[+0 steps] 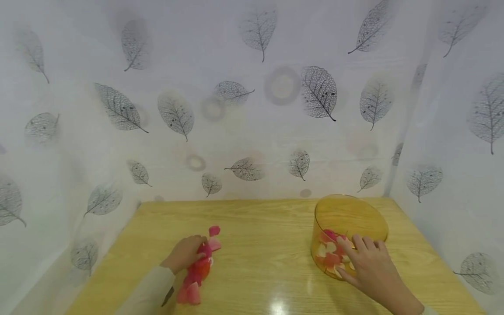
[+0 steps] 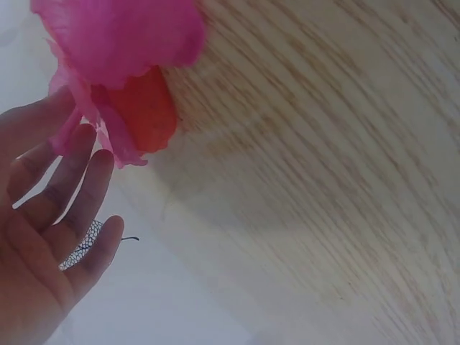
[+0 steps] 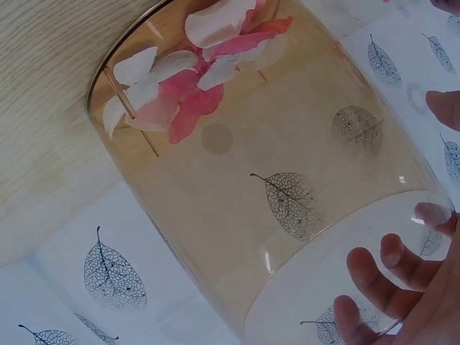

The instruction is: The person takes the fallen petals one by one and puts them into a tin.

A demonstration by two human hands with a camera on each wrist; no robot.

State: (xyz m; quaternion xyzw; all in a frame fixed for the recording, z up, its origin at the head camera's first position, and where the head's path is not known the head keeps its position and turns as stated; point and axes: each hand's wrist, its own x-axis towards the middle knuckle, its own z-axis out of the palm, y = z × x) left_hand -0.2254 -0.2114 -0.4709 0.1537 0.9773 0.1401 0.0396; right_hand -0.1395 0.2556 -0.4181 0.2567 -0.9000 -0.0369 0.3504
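Observation:
My left hand (image 1: 185, 253) is over a loose line of pink and red petals (image 1: 193, 293) on the left of the table. In the left wrist view its thumb and fingertips pinch a bright pink petal (image 2: 122, 39), with an orange-red petal (image 2: 144, 108) beside it. On the right stands a clear amber vase (image 1: 348, 214) with a slanted mouth. White, pink and red petals (image 3: 190, 93) lie at its bottom. At the vase's mouth is my right hand (image 1: 372, 271), its fingers spread and loosely bent, with nothing seen between them.
The wooden table (image 1: 256, 245) runs between the petals and the vase. A pale leaf-patterned sheet (image 1: 252, 131) rises behind it and along both sides. Below my left sleeve lies a small dark shape (image 1: 168, 296), partly hidden.

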